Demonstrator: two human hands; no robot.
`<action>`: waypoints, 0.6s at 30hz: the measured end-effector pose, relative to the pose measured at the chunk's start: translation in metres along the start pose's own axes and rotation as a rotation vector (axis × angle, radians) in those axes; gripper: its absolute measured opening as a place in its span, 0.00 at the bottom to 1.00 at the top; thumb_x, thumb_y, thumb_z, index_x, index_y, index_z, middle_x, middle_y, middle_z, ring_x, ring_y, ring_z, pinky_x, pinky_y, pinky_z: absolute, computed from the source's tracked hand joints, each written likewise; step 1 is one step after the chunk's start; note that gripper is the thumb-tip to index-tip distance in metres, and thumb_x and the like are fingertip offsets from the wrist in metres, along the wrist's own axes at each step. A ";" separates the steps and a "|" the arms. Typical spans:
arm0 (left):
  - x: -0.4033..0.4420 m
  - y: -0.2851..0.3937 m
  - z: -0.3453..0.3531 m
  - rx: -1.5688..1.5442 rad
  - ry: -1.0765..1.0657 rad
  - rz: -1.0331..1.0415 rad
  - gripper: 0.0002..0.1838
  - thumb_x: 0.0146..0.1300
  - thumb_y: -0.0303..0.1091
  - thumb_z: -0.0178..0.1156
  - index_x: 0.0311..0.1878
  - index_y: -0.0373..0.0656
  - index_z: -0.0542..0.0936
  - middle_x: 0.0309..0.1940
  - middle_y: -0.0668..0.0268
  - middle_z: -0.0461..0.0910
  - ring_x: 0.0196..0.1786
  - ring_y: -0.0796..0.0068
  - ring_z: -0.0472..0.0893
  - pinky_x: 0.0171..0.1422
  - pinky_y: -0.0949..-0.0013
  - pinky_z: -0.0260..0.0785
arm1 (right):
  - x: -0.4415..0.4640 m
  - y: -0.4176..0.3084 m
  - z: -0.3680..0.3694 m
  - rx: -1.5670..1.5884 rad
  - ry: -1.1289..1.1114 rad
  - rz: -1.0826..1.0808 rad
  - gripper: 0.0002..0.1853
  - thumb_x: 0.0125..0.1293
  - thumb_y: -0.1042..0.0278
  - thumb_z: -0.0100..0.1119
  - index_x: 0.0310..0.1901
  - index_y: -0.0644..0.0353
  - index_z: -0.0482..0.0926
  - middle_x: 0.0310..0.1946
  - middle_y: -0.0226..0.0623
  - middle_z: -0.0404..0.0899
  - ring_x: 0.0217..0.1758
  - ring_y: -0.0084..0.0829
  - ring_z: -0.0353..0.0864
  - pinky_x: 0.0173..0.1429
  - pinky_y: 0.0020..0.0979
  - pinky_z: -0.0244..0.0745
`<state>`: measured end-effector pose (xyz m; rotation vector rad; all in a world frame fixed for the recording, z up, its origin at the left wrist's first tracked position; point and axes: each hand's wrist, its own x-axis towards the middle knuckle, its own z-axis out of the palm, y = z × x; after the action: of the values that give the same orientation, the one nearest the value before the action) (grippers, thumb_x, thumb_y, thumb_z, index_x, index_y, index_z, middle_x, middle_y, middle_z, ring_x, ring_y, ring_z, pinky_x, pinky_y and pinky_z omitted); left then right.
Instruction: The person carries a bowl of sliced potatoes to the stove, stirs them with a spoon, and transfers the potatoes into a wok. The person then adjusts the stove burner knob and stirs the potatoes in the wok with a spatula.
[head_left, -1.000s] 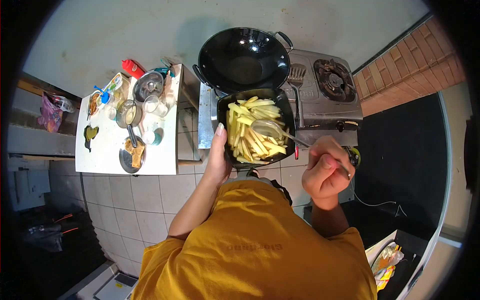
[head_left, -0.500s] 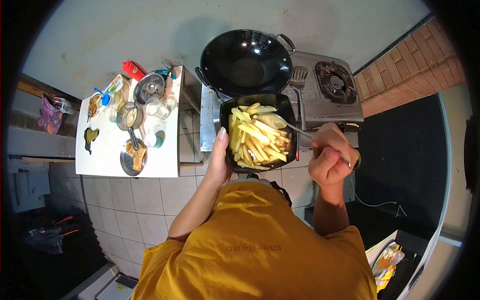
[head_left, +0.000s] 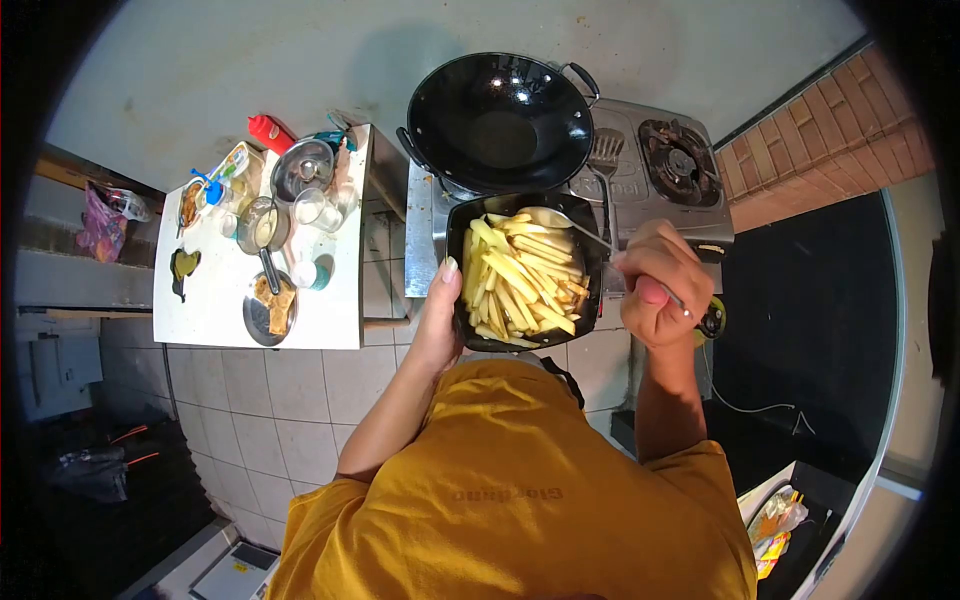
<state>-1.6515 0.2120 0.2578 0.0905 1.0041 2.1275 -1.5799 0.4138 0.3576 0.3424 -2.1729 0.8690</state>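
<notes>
My left hand [head_left: 438, 318] grips the left side of a black square bowl [head_left: 594, 300], its thumb on the rim. Pale yellow potato sticks [head_left: 520, 280] fill much of the bowl. The fingers of my right hand [head_left: 664, 285] are wrapped round the handle of a metal spoon [head_left: 590, 235]. Its head lies at the far edge of the potato sticks, partly among them. Just beyond the bowl, a large black wok [head_left: 500, 135] rests on the left side of the silver gas stove [head_left: 655, 225].
A slotted spatula [head_left: 606, 155] lies on the stove beside the bare burner [head_left: 680, 163]. On the white table [head_left: 210, 310] at the left are a red bottle [head_left: 270, 132], a small saucepan [head_left: 262, 225], jars and a plate with browned food [head_left: 270, 307]. Brick wall stands at the right.
The spoon head has moved from the middle of the potato sticks to the bowl's far edge. My right hand has gone away from my body, and the bowl has shifted slightly right and nearer my body.
</notes>
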 end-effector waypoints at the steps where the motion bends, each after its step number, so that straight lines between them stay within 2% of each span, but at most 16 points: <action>1: 0.001 0.000 -0.001 -0.009 0.001 0.000 0.32 0.68 0.56 0.44 0.63 0.39 0.62 0.56 0.57 0.71 0.56 0.68 0.74 0.59 0.65 0.68 | 0.000 -0.002 0.000 0.000 0.001 -0.002 0.12 0.62 0.62 0.59 0.32 0.64 0.76 0.22 0.36 0.76 0.23 0.35 0.71 0.30 0.32 0.67; 3: -0.001 0.005 0.002 -0.008 0.009 -0.011 0.32 0.68 0.56 0.44 0.63 0.38 0.62 0.56 0.57 0.71 0.56 0.68 0.74 0.59 0.65 0.68 | -0.001 -0.010 -0.002 0.056 0.048 0.002 0.15 0.62 0.57 0.59 0.30 0.64 0.76 0.21 0.35 0.76 0.22 0.34 0.71 0.29 0.32 0.67; 8: -0.001 0.008 0.003 0.009 0.003 -0.008 0.32 0.68 0.56 0.44 0.64 0.39 0.61 0.56 0.57 0.71 0.56 0.68 0.75 0.60 0.64 0.68 | 0.003 -0.017 -0.014 0.064 0.039 -0.073 0.16 0.66 0.57 0.55 0.30 0.64 0.75 0.20 0.35 0.75 0.20 0.32 0.70 0.27 0.30 0.66; 11: 0.001 0.006 0.002 -0.050 -0.032 -0.020 0.32 0.68 0.56 0.43 0.64 0.39 0.61 0.57 0.57 0.71 0.56 0.67 0.75 0.60 0.63 0.68 | 0.001 -0.025 -0.011 0.035 0.168 0.018 0.15 0.68 0.61 0.52 0.29 0.66 0.74 0.20 0.37 0.75 0.19 0.32 0.70 0.26 0.29 0.66; 13: 0.000 0.007 0.003 -0.039 -0.004 -0.024 0.32 0.68 0.56 0.44 0.64 0.40 0.62 0.57 0.57 0.70 0.57 0.68 0.74 0.61 0.64 0.66 | -0.002 -0.032 -0.007 0.151 0.263 0.160 0.12 0.67 0.67 0.51 0.28 0.67 0.73 0.19 0.38 0.75 0.18 0.31 0.70 0.24 0.29 0.66; 16: 0.003 0.000 -0.002 -0.019 0.019 -0.016 0.32 0.67 0.56 0.45 0.63 0.40 0.62 0.57 0.58 0.70 0.58 0.68 0.72 0.62 0.64 0.64 | -0.002 -0.029 0.008 0.103 0.205 0.078 0.10 0.65 0.71 0.50 0.28 0.67 0.73 0.20 0.38 0.75 0.19 0.31 0.70 0.25 0.29 0.66; 18: 0.002 0.001 -0.001 -0.023 0.018 -0.027 0.32 0.67 0.56 0.45 0.63 0.40 0.62 0.57 0.58 0.69 0.58 0.69 0.71 0.63 0.64 0.64 | -0.002 -0.034 0.007 0.016 0.136 0.141 0.10 0.65 0.71 0.51 0.27 0.66 0.72 0.21 0.37 0.76 0.19 0.31 0.71 0.26 0.28 0.66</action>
<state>-1.6535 0.2127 0.2572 0.0462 0.9862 2.1178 -1.5659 0.3842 0.3688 0.1347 -2.0833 0.9592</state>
